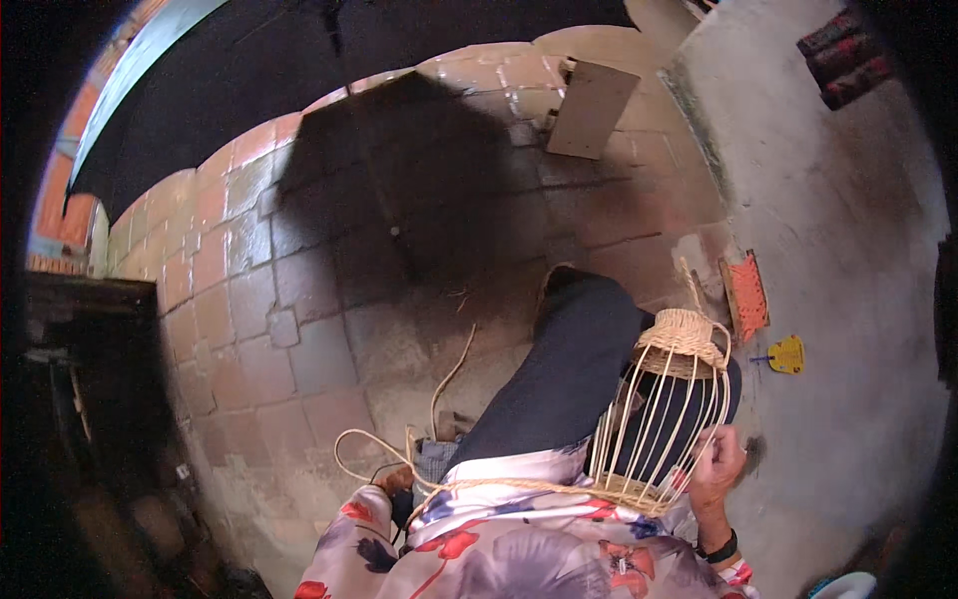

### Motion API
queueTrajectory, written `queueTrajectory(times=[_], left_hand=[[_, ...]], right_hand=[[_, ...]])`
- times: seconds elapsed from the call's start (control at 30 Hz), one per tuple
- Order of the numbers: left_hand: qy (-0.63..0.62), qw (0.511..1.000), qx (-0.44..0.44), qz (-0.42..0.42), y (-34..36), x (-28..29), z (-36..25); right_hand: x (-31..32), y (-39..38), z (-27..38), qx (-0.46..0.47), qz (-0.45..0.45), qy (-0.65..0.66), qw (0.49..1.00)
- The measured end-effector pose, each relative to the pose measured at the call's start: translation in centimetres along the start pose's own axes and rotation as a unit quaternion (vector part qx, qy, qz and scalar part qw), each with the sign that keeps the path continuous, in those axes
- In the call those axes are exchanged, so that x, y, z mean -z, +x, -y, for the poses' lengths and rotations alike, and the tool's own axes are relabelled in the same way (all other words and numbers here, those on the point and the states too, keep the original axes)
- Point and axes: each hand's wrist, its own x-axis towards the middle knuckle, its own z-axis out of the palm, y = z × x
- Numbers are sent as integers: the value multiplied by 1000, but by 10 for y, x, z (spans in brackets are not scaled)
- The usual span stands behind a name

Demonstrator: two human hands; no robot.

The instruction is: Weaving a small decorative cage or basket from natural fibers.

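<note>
Across my right thigh lies an unfinished straw-coloured basket (pixel 681 332), with a woven narrow end away from me, long bare spokes and a woven band near my body. My right hand (pixel 718 462) is curled against its right side, fingers closed at the spokes near the band. A fibre cord (pixel 519 485) stretches from that band across my lap to my left hand (pixel 394 480). This hand, dim and partly shaded, appears closed on the cord by my left hip. Beyond it the cord makes a loose loop, and a tail trails over the floor.
An orange-laced small frame (pixel 746 297) and a yellow tag-like piece (pixel 786 355) are to the right of my knee. Farther off, a flat board (pixel 593 110) stands on the tiled floor (pixel 249 349). Dark furniture (pixel 90 290) is at left, red-and-black objects (pixel 843 58) at far right.
</note>
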Motion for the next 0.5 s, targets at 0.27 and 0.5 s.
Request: queueTrajectory(times=[0.27, 0.5], left_hand=[[53, 995, -83, -4, -6, 44, 23], [-33, 996, 62, 57, -20, 60, 40]], right_hand=[[-6, -34, -16, -84, -55, -29, 995], [-21, -33, -14, -86, -59, -31, 994]])
